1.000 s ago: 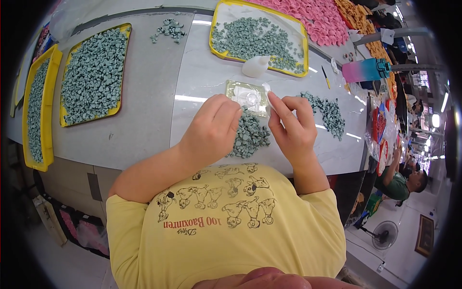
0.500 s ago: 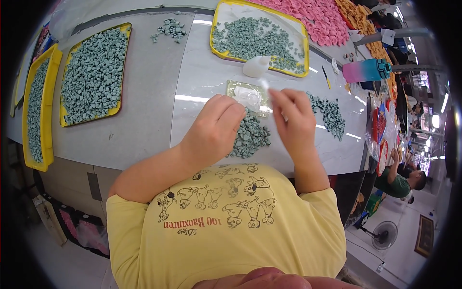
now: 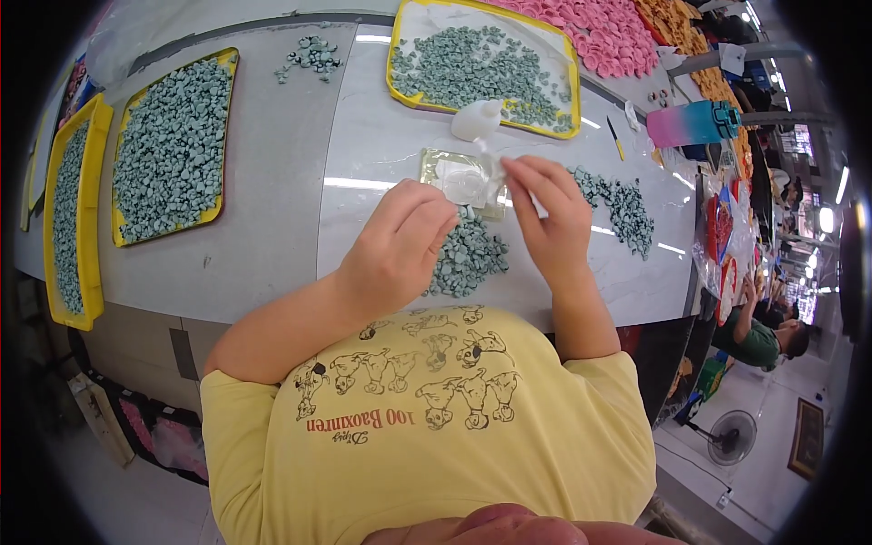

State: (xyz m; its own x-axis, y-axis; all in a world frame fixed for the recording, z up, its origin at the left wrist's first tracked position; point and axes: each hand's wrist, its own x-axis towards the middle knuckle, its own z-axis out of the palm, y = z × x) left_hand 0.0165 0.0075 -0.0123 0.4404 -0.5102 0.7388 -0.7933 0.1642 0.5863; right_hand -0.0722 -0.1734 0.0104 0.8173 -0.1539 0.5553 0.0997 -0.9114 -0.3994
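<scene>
My left hand (image 3: 392,241) is closed in a pinch at the left edge of a heap of small grey-green pieces (image 3: 472,256); what it holds, if anything, is hidden. My right hand (image 3: 552,211) pinches a thin white piece (image 3: 493,179), blurred and too small to name, over the right side of a clear shallow square dish (image 3: 429,167). Inside that dish lies a white sheet with a wet-looking round patch. Just beyond the dish, a white squeeze bottle (image 3: 474,121) lies tilted against the rim of a yellow tray (image 3: 396,80).
More grey-green pieces fill two yellow trays (image 3: 221,202) (image 3: 89,289) at the left. Loose clusters (image 3: 313,56) (image 3: 627,213) lie at the far left and right. A yellow-handled knife (image 3: 619,148) and a pink-and-blue bottle (image 3: 683,128) are at the right. Pink pieces (image 3: 604,41) are heaped behind.
The white piece in my right hand has shifted slightly down toward the dish's right edge. My left hand has moved a little left. The view has shifted slightly.
</scene>
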